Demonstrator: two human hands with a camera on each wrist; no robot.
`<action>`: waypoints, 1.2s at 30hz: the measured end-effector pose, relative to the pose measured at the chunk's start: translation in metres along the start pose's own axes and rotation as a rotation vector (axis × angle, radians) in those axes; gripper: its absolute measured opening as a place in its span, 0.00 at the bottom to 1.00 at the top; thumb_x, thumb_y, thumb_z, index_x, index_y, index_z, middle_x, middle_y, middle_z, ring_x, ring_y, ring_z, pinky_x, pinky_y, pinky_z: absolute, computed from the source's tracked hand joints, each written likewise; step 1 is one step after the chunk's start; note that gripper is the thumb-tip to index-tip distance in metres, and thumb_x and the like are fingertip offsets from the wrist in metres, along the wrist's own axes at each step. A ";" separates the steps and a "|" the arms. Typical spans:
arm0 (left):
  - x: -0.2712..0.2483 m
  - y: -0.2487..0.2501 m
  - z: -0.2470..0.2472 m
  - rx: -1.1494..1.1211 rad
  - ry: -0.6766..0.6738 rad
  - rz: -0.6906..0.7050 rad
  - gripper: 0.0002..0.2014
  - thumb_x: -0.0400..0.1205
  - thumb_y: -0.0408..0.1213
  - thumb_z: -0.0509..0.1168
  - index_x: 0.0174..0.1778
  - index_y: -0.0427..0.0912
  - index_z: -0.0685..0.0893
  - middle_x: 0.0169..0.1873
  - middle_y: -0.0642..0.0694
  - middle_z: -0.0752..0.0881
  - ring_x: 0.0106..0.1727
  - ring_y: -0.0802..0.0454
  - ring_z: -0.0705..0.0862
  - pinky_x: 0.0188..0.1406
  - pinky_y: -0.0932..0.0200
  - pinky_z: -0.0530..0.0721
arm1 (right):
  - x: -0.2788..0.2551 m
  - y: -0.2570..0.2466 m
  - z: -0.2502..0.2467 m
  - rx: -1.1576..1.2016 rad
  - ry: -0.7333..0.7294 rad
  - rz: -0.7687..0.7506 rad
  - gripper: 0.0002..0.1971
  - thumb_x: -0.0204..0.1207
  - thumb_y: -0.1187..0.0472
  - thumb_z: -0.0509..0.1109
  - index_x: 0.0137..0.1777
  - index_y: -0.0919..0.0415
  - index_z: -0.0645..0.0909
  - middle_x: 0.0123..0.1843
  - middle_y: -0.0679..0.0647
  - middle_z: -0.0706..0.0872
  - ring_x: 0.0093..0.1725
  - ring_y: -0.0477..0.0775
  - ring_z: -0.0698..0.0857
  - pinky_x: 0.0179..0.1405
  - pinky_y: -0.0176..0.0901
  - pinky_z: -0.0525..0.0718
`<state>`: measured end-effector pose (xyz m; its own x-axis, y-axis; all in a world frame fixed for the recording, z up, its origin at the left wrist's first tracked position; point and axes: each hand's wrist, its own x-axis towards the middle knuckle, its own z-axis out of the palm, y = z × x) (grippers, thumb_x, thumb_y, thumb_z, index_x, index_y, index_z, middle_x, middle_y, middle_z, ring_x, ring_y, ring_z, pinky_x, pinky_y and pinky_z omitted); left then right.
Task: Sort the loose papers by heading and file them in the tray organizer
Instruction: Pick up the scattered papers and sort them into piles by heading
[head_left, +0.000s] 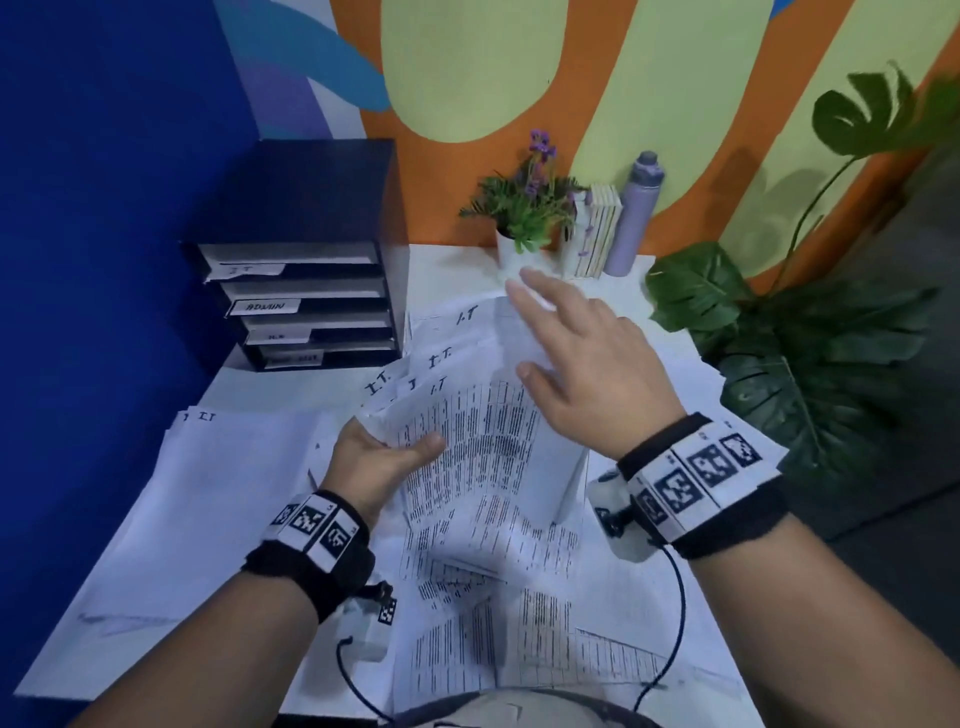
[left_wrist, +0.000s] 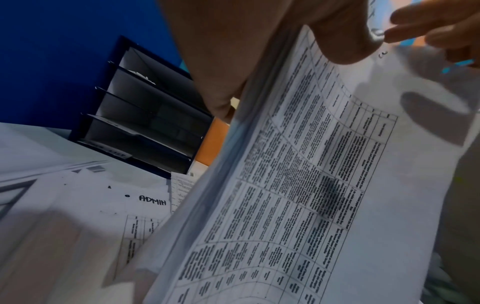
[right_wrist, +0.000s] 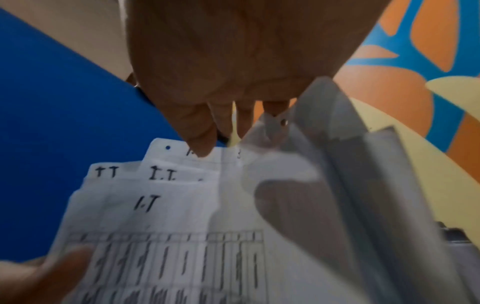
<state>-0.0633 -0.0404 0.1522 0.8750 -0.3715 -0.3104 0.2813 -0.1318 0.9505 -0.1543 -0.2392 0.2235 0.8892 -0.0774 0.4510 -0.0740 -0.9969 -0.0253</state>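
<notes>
A fanned bundle of thin white printed sheets (head_left: 467, 441), five headings "I.T." visible, is gripped at its left edge by the left hand (head_left: 382, 460); the right hand (head_left: 587, 358) is spread flat on it. Four labelled slots are counted in the dark boxy tray organizer (head_left: 306, 306) behind-left

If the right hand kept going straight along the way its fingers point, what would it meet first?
Probably the small white pot of the purple-flowered plant at the desk's back edge. The right hand points up and away over the fanned sheets headed I.T.; depth is unclear, so it might pass beside the pot.
</notes>
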 end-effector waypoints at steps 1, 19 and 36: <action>0.002 -0.002 0.000 -0.006 0.000 0.005 0.26 0.69 0.39 0.80 0.51 0.38 0.69 0.47 0.45 0.77 0.46 0.54 0.75 0.62 0.49 0.72 | 0.001 -0.005 0.005 -0.066 -0.048 -0.030 0.28 0.76 0.52 0.65 0.77 0.50 0.70 0.77 0.50 0.71 0.55 0.62 0.79 0.46 0.52 0.75; 0.011 -0.005 0.002 -0.102 0.007 0.180 0.27 0.71 0.49 0.79 0.59 0.36 0.85 0.53 0.40 0.91 0.59 0.44 0.88 0.66 0.36 0.81 | -0.004 -0.038 0.038 -0.030 -0.020 -0.018 0.49 0.62 0.60 0.71 0.84 0.44 0.54 0.86 0.49 0.55 0.85 0.62 0.51 0.73 0.82 0.37; 0.023 -0.043 -0.003 0.114 0.105 -0.181 0.30 0.78 0.48 0.73 0.72 0.36 0.74 0.72 0.39 0.79 0.71 0.38 0.77 0.72 0.41 0.74 | -0.053 -0.006 0.111 1.334 -0.267 1.070 0.19 0.72 0.67 0.78 0.59 0.54 0.78 0.51 0.53 0.86 0.54 0.58 0.85 0.45 0.45 0.82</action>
<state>-0.0537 -0.0404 0.1045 0.8522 -0.2357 -0.4671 0.3959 -0.2931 0.8703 -0.1505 -0.2304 0.1003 0.7539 -0.5195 -0.4021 -0.3621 0.1821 -0.9142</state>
